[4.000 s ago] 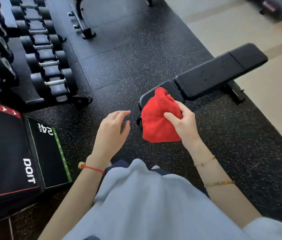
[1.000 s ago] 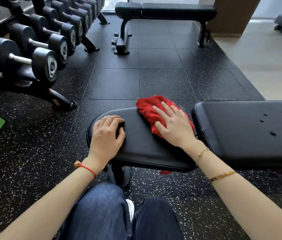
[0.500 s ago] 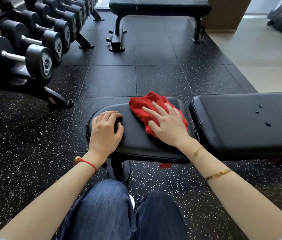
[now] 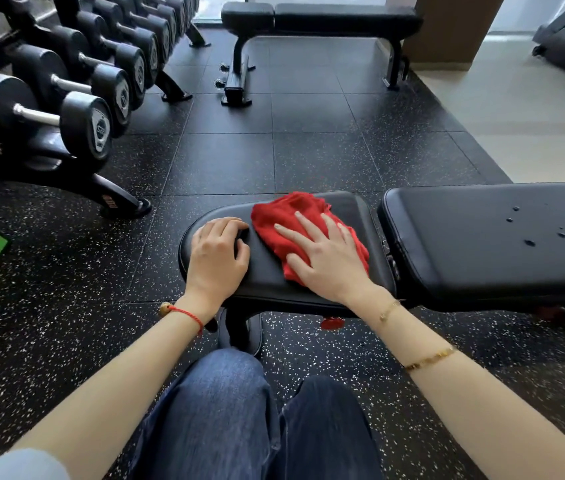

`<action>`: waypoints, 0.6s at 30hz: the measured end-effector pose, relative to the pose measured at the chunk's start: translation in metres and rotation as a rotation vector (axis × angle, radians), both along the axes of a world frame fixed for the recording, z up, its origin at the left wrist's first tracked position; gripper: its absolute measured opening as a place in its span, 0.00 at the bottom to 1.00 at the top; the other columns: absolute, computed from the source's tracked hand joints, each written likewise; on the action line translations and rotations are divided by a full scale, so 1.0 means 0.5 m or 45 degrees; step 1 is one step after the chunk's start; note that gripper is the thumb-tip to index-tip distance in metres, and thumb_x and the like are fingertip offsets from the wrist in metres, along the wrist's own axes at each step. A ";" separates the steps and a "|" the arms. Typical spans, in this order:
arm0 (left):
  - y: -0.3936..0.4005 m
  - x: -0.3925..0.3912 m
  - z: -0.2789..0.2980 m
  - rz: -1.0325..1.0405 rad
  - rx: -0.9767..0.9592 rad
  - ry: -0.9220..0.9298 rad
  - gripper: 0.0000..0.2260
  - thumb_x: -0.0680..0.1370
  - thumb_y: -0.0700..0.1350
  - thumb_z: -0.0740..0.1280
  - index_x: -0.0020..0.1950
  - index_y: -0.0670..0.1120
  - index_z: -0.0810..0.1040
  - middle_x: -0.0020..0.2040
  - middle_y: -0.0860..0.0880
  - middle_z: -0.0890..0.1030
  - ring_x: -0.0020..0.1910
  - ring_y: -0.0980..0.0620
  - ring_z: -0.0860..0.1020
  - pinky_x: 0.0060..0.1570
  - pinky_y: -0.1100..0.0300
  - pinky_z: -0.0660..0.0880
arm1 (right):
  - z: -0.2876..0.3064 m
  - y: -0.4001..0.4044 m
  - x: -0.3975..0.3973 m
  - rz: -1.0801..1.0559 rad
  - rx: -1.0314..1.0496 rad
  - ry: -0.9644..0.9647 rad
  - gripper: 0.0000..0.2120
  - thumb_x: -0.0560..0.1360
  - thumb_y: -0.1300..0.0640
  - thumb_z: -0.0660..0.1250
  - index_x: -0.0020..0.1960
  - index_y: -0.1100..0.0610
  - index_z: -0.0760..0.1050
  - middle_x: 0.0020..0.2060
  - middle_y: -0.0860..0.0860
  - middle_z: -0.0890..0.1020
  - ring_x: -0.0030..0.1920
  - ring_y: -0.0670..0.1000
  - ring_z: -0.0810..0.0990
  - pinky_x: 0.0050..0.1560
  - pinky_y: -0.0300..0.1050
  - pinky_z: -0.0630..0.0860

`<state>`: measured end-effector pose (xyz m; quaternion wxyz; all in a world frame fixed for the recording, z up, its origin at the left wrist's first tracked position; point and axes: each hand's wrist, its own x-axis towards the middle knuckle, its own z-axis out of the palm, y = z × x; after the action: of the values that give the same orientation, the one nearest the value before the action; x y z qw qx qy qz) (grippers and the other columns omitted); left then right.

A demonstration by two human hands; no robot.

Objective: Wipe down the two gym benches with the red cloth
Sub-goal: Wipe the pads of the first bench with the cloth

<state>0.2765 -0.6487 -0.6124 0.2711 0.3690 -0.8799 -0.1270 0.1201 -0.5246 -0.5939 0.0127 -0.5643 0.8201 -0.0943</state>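
Speckled black rubber floor (image 4: 225,161) fills most of the frame. Dumbbell rack (image 4: 52,98), upper left. Near bench (image 4: 482,244), centre to right edge, its long pad bearing water droplets (image 4: 530,233); far bench (image 4: 319,19), top centre, well apart from the near one. Seat pad (image 4: 267,271) of the near bench, centre. Red cloth (image 4: 295,220), crumpled on the seat pad's upper right part. Right hand (image 4: 326,258) lies flat on the cloth, fingers straight and spread, pressing it down. Left hand (image 4: 217,254) rests on the seat pad's left end, fingers bent, holding nothing.
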 end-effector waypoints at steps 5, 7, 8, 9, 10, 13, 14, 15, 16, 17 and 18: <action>0.004 0.000 -0.001 -0.006 0.010 0.015 0.12 0.75 0.38 0.66 0.58 0.44 0.79 0.59 0.46 0.80 0.61 0.42 0.76 0.67 0.46 0.67 | -0.004 0.053 -0.066 -0.240 -0.026 -0.025 0.25 0.79 0.43 0.56 0.75 0.33 0.57 0.78 0.45 0.56 0.77 0.59 0.53 0.75 0.59 0.50; 0.006 -0.003 -0.001 0.004 0.015 0.011 0.12 0.75 0.38 0.66 0.58 0.44 0.79 0.59 0.46 0.80 0.61 0.43 0.76 0.67 0.45 0.67 | 0.001 0.018 -0.096 -0.377 0.013 -0.083 0.25 0.79 0.42 0.55 0.75 0.34 0.56 0.79 0.46 0.54 0.77 0.61 0.51 0.75 0.60 0.49; 0.007 -0.004 -0.001 0.008 0.016 0.011 0.12 0.75 0.38 0.66 0.58 0.43 0.79 0.59 0.46 0.80 0.61 0.43 0.76 0.67 0.45 0.67 | 0.003 -0.007 -0.107 -0.416 0.035 -0.109 0.25 0.79 0.42 0.54 0.75 0.33 0.55 0.79 0.47 0.54 0.77 0.62 0.50 0.75 0.60 0.48; 0.007 -0.004 -0.001 0.011 0.016 0.010 0.12 0.75 0.39 0.66 0.58 0.43 0.79 0.59 0.46 0.80 0.61 0.43 0.75 0.67 0.45 0.67 | 0.006 -0.032 -0.113 -0.423 0.061 -0.125 0.25 0.79 0.41 0.53 0.75 0.33 0.55 0.79 0.47 0.53 0.77 0.63 0.49 0.75 0.61 0.47; 0.007 -0.004 0.000 0.011 0.015 0.009 0.12 0.75 0.39 0.65 0.58 0.44 0.79 0.59 0.46 0.80 0.61 0.43 0.75 0.67 0.45 0.67 | 0.008 -0.056 -0.112 -0.401 0.087 -0.127 0.25 0.79 0.41 0.53 0.75 0.33 0.55 0.79 0.48 0.52 0.77 0.64 0.49 0.75 0.61 0.46; 0.004 -0.003 0.000 0.017 0.018 0.009 0.12 0.75 0.39 0.66 0.58 0.44 0.79 0.59 0.46 0.80 0.61 0.42 0.75 0.67 0.45 0.67 | 0.010 -0.095 -0.074 -0.254 0.108 -0.099 0.25 0.79 0.40 0.53 0.75 0.33 0.56 0.79 0.48 0.53 0.77 0.64 0.50 0.75 0.62 0.45; 0.004 -0.003 0.000 0.018 0.017 0.005 0.12 0.75 0.39 0.66 0.57 0.44 0.79 0.59 0.46 0.80 0.61 0.42 0.75 0.66 0.45 0.67 | 0.008 -0.091 -0.053 -0.194 0.098 -0.086 0.25 0.79 0.40 0.54 0.75 0.33 0.56 0.79 0.48 0.54 0.77 0.64 0.50 0.75 0.61 0.45; 0.005 -0.003 -0.001 0.016 0.015 0.002 0.12 0.75 0.39 0.66 0.57 0.44 0.79 0.59 0.46 0.80 0.61 0.42 0.75 0.66 0.45 0.67 | 0.005 -0.080 -0.032 -0.136 0.079 -0.068 0.25 0.79 0.40 0.54 0.75 0.33 0.57 0.79 0.48 0.54 0.77 0.63 0.51 0.76 0.60 0.45; 0.005 -0.002 -0.001 0.012 0.013 0.002 0.12 0.75 0.39 0.66 0.57 0.44 0.79 0.59 0.45 0.80 0.61 0.42 0.75 0.66 0.45 0.68 | 0.001 -0.062 -0.013 -0.085 0.053 -0.047 0.25 0.79 0.41 0.55 0.75 0.33 0.57 0.79 0.47 0.55 0.77 0.62 0.52 0.76 0.60 0.46; 0.004 -0.002 -0.002 0.008 0.013 0.004 0.12 0.75 0.39 0.66 0.57 0.44 0.79 0.59 0.45 0.80 0.61 0.42 0.75 0.66 0.45 0.68 | -0.001 -0.039 0.000 -0.050 0.024 -0.027 0.24 0.79 0.41 0.55 0.74 0.33 0.58 0.79 0.47 0.56 0.76 0.61 0.53 0.76 0.58 0.46; 0.003 -0.002 -0.002 0.004 0.014 0.005 0.12 0.75 0.39 0.66 0.58 0.43 0.79 0.59 0.45 0.80 0.61 0.42 0.75 0.66 0.45 0.68 | -0.003 -0.014 0.007 -0.033 -0.007 -0.013 0.24 0.78 0.42 0.56 0.74 0.33 0.58 0.78 0.46 0.57 0.76 0.61 0.54 0.76 0.57 0.47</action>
<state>0.2755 -0.6470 -0.6134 0.2712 0.3716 -0.8780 -0.1321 0.1234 -0.5314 -0.5954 0.0139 -0.5532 0.8270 -0.0996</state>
